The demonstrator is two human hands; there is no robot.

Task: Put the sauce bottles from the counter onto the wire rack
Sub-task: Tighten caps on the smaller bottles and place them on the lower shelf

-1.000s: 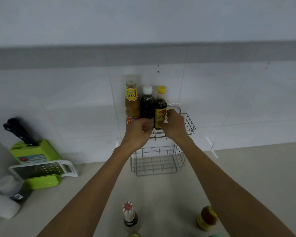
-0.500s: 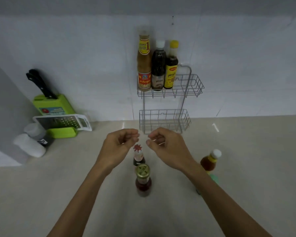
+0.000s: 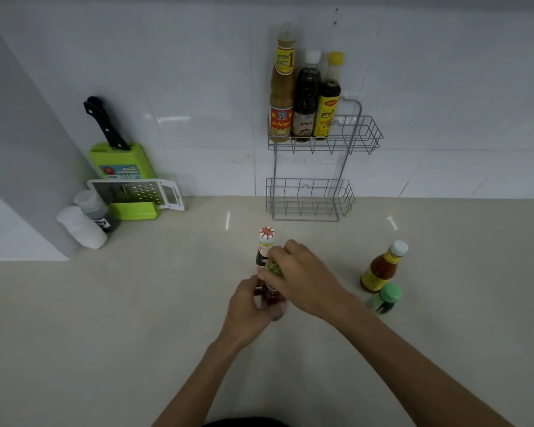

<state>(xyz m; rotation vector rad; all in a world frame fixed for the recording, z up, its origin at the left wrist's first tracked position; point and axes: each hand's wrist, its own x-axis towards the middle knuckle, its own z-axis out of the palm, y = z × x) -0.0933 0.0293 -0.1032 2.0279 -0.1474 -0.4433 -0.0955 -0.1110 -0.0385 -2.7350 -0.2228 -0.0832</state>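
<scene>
A two-tier wire rack hangs on the white tiled wall. Its upper basket holds three bottles at the left: a tall brown one with a red label, a dark one with a white cap and a yellow-capped one. The lower basket holds nothing. On the counter, my left hand and my right hand both close around a red sauce bottle with a gold lid. Right behind it stands a bottle with a red-and-white cap.
An orange sauce bottle with a white cap and a small green-capped bottle stand at the right. At the left are a green knife block, a grater and two white-capped shakers beside a grey pillar.
My hands left the rack's upper basket and came down to the counter. They now close on the gold-lidded bottle. The view tilted down.
</scene>
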